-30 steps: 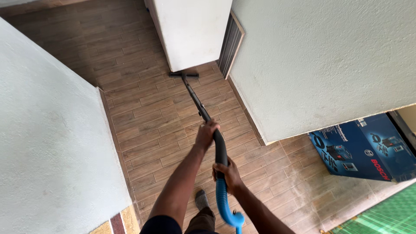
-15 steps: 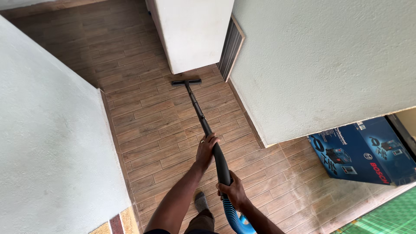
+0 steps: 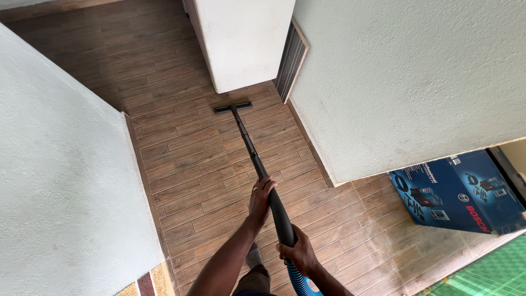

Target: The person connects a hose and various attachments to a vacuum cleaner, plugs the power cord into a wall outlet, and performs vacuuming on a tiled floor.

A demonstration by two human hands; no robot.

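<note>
The head view looks down a narrow passage between two pale plastered walls. The left hand (image 3: pixel 261 198) is closed around the black wand (image 3: pixel 262 178) about halfway up, a ring showing on one finger. The right hand (image 3: pixel 298 253) is closed around the same wand lower down, close to the body, where the blue hose (image 3: pixel 303 280) joins it at the bottom edge. The wand runs forward and slightly left to the floor head (image 3: pixel 233 106), which lies flat on the brown wood-look floor (image 3: pixel 181 164), just in front of the white cabinet (image 3: pixel 244 41) and near a dark slatted panel (image 3: pixel 289 60) leaning in the corner to its right.

The step in hand looks like a sweeping stroke along the passage, with the floor head at the far end of its reach, near the cabinet base. A further stroke would call for both hands keeping their hold, the head staying flat on the tiles, and the wand steered clear of the skirting on either side.

A blue carton (image 3: pixel 460 192) lies on the floor to the right, past the wall corner, well apart from the wand, with a green mat (image 3: pixel 493 268) beyond it.
</note>
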